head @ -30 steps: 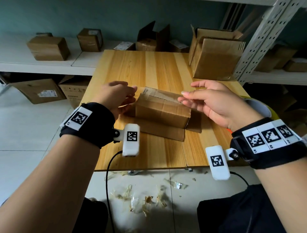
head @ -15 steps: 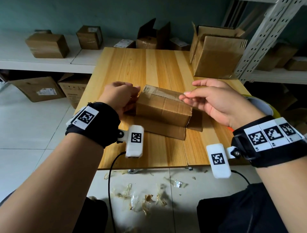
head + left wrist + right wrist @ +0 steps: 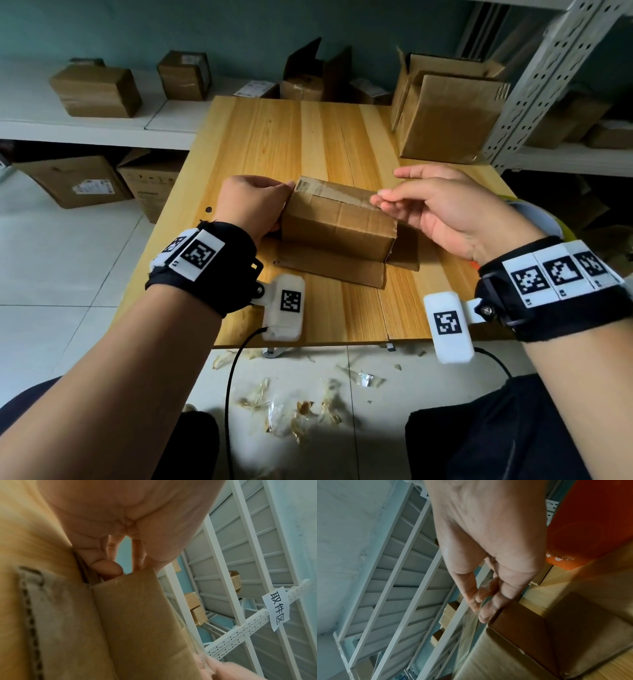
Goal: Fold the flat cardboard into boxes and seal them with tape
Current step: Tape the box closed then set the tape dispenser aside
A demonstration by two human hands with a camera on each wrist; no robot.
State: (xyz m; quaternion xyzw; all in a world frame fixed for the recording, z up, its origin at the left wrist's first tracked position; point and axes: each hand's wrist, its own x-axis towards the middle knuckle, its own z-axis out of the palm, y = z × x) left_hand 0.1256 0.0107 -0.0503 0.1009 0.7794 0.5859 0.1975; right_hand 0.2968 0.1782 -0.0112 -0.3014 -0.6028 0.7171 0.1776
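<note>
A small brown cardboard box (image 3: 337,222) stands mid-table, its lower flaps (image 3: 329,265) splayed flat on the wood. My left hand (image 3: 255,202) grips the box's left end, fingers curled against the end panel (image 3: 137,615). My right hand (image 3: 385,186) hovers over the top right corner. In the right wrist view its fingertips (image 3: 476,604) pinch a strip of clear tape (image 3: 467,628) that runs along the box top (image 3: 522,635). The shiny tape band (image 3: 329,190) shows along the top seam.
The wooden table (image 3: 308,137) has a large open carton (image 3: 445,116) at its back right. A tape roll (image 3: 534,212) lies at the right edge behind my right hand. Boxes fill the white shelves (image 3: 102,130) behind, a metal rack (image 3: 534,85) stands right, and tape scraps litter the floor.
My left hand has closed in against the box's left end, and the top flap has come down flatter. My right hand has stayed at the top right corner.
</note>
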